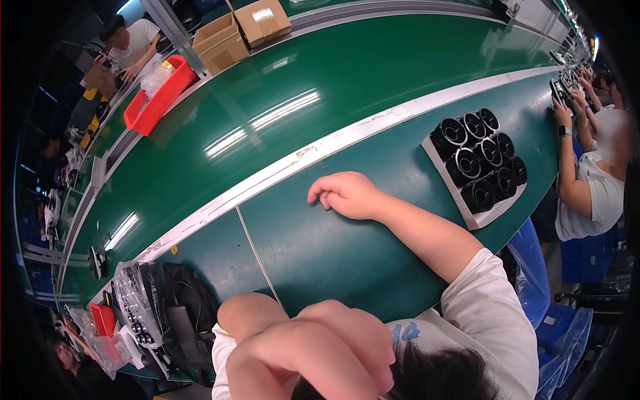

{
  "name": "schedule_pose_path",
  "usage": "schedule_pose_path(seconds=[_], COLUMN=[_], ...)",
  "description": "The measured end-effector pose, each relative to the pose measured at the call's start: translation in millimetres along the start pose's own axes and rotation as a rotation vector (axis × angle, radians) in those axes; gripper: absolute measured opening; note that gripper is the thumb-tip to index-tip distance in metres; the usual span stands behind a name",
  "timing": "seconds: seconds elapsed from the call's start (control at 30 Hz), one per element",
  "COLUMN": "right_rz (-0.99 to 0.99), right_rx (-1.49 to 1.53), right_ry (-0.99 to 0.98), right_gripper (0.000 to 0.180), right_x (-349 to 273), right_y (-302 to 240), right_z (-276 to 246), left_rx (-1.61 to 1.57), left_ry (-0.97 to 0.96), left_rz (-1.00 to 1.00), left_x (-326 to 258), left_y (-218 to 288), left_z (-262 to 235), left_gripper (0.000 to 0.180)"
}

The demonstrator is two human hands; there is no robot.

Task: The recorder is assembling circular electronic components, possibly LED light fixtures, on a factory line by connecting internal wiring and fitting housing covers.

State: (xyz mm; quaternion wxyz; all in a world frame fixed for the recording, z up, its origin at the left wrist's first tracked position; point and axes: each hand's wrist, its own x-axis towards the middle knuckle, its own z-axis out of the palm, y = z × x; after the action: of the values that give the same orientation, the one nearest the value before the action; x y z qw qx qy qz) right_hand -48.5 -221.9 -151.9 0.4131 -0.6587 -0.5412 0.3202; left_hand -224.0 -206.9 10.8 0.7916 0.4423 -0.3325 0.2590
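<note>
On the green bench top point(320, 247), just inside the pale strip that edges the conveyor belt point(280, 80), the right hand point(347, 195) rests knuckles up, its fingers loosely curled with the tips on the surface and nothing in them. The left hand point(320, 347) is raised close to the camera, fingers folded into a loose fist; nothing shows in it, though its palm side is hidden. The nearest work piece is the tray of black round parts point(477, 163), lying on the bench to the right of the right hand and apart from it, with the ring-topped pieces packed upright in rows. They look rigid and fairly dense, with smooth, glossy rims that could slip, so each is probably best pinched across its outer wall rather than by the top ring. The pale tray under them looks thin and may flex, so it likely wants support along two opposite edges. At the lower left lies a clear bag of small dark parts point(137, 307) beside a black bag point(190, 313).
</note>
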Motion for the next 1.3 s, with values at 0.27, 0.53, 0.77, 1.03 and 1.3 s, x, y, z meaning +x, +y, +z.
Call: schedule_pose_path(seconds=[0.27, 0.53, 0.77, 1.03, 1.3], right_rz=[-0.004, -0.007, -0.035, -0.061, -0.026], right_rx=[-0.007, -0.016, -0.030, -0.039, -0.060], right_ry=[-0.001, -0.008, 0.014, 0.017, 0.012], right_gripper=[0.026, 0.025, 0.026, 0.023, 0.028], right_x=[1, 0, -2, 4, -4], right_y=[0, -3, 4, 0, -1], right_z=[0, -2, 0, 4, -1], left_rx=[0.040, 0.035, -0.452, -0.469, -0.556], left_ry=[0.114, 0.116, -0.451, -0.266, -0.480], left_rz=[-0.006, -0.027, -0.756, -0.428, -0.547], left_x=[-4, -6, 26, -15, 8], left_y=[3, 1, -3, -14, -17], left_z=[8, 4, -26, 6, -13], left_gripper=[0.004, 0.016, 0.054, 0.051, 0.059])
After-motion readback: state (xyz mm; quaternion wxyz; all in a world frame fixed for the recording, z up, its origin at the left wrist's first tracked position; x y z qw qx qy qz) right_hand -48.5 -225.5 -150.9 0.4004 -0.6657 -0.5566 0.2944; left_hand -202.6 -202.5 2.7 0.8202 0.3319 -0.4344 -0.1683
